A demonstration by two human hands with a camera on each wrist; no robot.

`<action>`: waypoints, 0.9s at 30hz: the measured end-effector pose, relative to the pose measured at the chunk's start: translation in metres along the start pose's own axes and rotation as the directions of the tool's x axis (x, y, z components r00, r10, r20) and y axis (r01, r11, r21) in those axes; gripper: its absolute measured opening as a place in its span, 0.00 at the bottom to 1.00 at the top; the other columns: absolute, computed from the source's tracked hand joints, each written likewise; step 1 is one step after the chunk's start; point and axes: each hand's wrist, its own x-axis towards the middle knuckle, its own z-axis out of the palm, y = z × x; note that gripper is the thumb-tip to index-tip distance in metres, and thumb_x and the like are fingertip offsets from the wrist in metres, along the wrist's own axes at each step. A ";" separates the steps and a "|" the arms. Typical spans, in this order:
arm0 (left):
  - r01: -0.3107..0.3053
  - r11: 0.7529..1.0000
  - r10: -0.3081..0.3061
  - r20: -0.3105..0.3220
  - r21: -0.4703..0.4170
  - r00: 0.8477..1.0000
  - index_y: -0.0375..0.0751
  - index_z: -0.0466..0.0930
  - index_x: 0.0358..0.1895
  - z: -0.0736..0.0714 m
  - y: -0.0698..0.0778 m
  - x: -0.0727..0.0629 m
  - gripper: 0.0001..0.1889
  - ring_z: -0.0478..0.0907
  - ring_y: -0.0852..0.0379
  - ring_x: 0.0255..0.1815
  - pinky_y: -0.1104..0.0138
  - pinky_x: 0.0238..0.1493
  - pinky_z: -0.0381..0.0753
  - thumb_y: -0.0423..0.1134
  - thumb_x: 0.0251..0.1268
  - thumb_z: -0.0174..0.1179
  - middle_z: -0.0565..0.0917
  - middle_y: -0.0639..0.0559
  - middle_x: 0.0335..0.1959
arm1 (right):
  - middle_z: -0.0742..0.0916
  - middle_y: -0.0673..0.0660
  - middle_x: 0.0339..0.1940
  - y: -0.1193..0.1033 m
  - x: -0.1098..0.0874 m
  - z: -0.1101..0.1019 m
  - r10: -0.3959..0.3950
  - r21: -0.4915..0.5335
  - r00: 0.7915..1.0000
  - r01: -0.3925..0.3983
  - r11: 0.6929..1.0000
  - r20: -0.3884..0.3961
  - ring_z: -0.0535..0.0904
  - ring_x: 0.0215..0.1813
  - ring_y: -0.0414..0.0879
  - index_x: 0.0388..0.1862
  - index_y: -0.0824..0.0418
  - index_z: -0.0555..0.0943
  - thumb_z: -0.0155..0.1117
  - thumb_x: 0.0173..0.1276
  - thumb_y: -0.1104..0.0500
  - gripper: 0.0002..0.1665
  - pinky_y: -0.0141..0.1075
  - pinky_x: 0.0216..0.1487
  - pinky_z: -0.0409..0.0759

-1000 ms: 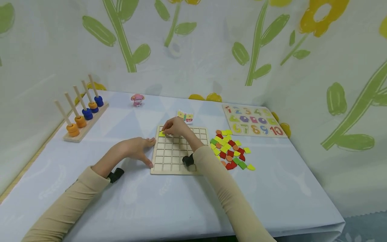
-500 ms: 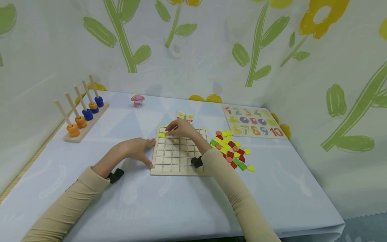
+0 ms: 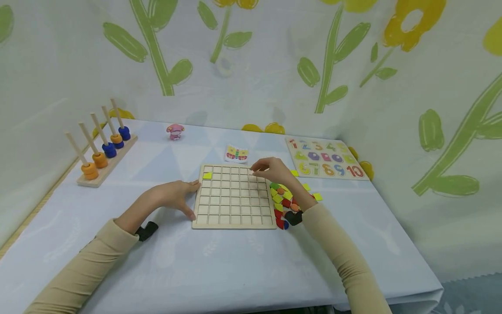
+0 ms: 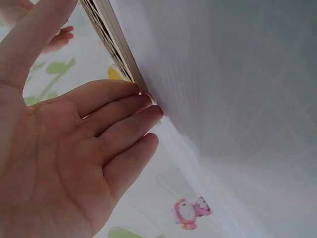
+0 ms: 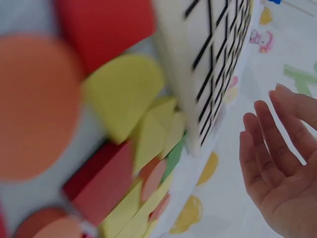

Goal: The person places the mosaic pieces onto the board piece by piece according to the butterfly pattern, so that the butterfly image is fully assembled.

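A wooden grid board [image 3: 235, 196] lies on the table, with one yellow tile [image 3: 207, 175] in a cell at its far left corner. My left hand [image 3: 174, 195] rests against the board's left edge, thumb and fingers spread along it. In the left wrist view the fingertips [image 4: 148, 101] touch the board's side. Above the board's far right part hovers my right hand [image 3: 274, 170], its fingers loosely bent and holding nothing. To the right of the board is a pile of coloured tiles [image 3: 283, 198] in yellow, red, green and orange, partly hidden by my right wrist.
A butterfly pattern card [image 3: 236, 154] lies just behind the board. At the back right is a number puzzle [image 3: 327, 158]. A peg stacker [image 3: 107, 159] with orange and blue rings stands at the left, and a pink figurine [image 3: 175, 131] at the back.
My right hand has let go of the yellow tile and moved right across the board, toward the pile. The left hand keeps its place at the board's edge.
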 end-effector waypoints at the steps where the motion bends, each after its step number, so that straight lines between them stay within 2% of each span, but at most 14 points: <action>1: -0.001 1.000 0.001 0.002 0.000 1.000 0.26 0.55 0.72 0.000 0.000 0.000 0.56 0.53 0.33 0.72 0.44 0.69 0.57 0.57 0.45 0.74 0.55 0.32 0.73 | 0.87 0.54 0.42 0.003 -0.003 -0.001 0.005 -0.002 1.000 -0.005 1.000 -0.001 0.81 0.46 0.48 0.49 0.62 0.84 0.65 0.68 0.59 0.13 0.40 0.49 0.80; 5: -0.006 1.000 0.006 -0.003 0.003 1.000 0.26 0.55 0.72 0.000 0.000 -0.001 0.56 0.53 0.33 0.72 0.45 0.69 0.56 0.57 0.46 0.73 0.55 0.32 0.73 | 0.87 0.53 0.41 0.016 -0.017 -0.006 0.013 -0.019 1.000 -0.012 1.000 0.011 0.81 0.45 0.48 0.47 0.62 0.85 0.66 0.67 0.60 0.11 0.40 0.48 0.80; 9: -0.006 1.000 0.006 0.001 0.011 1.000 0.27 0.55 0.72 0.000 0.000 0.000 0.56 0.53 0.33 0.72 0.45 0.69 0.55 0.57 0.46 0.73 0.55 0.32 0.73 | 0.86 0.52 0.37 0.028 -0.034 -0.010 0.010 -0.057 0.999 -0.008 0.998 0.038 0.81 0.39 0.46 0.44 0.62 0.85 0.67 0.65 0.62 0.09 0.37 0.41 0.81; 13: -0.008 0.999 0.007 0.018 0.046 1.000 0.26 0.54 0.72 0.000 0.002 0.002 0.56 0.53 0.35 0.73 0.46 0.70 0.55 0.58 0.47 0.72 0.55 0.32 0.73 | 0.85 0.50 0.33 0.039 -0.050 -0.014 0.014 -0.104 0.998 -0.008 0.995 0.056 0.80 0.35 0.45 0.38 0.62 0.85 0.70 0.61 0.63 0.07 0.34 0.35 0.80; 16: -0.011 0.996 0.008 0.031 0.090 0.999 0.25 0.54 0.72 -0.001 0.005 0.004 0.56 0.54 0.35 0.73 0.47 0.70 0.56 0.59 0.47 0.71 0.55 0.31 0.73 | 0.84 0.49 0.30 0.043 -0.060 -0.016 0.052 -0.125 0.997 -0.044 0.991 0.063 0.78 0.33 0.45 0.34 0.60 0.84 0.74 0.58 0.60 0.08 0.34 0.35 0.79; 21: -0.005 0.992 0.000 0.040 0.127 0.999 0.25 0.55 0.72 -0.003 0.010 0.005 0.56 0.55 0.35 0.72 0.48 0.70 0.57 0.59 0.47 0.71 0.56 0.31 0.73 | 0.83 0.49 0.30 0.046 -0.067 -0.014 0.101 -0.141 0.991 -0.088 0.986 0.087 0.77 0.33 0.45 0.34 0.60 0.82 0.77 0.54 0.54 0.15 0.35 0.36 0.79; 27: -0.005 0.990 0.001 0.029 0.141 1.000 0.26 0.56 0.72 -0.003 0.012 0.005 0.56 0.56 0.34 0.71 0.47 0.69 0.58 0.60 0.46 0.72 0.57 0.32 0.73 | 0.83 0.50 0.30 0.046 -0.070 -0.011 0.156 -0.163 0.985 -0.143 0.976 0.070 0.76 0.32 0.45 0.35 0.60 0.82 0.77 0.54 0.50 0.17 0.35 0.36 0.79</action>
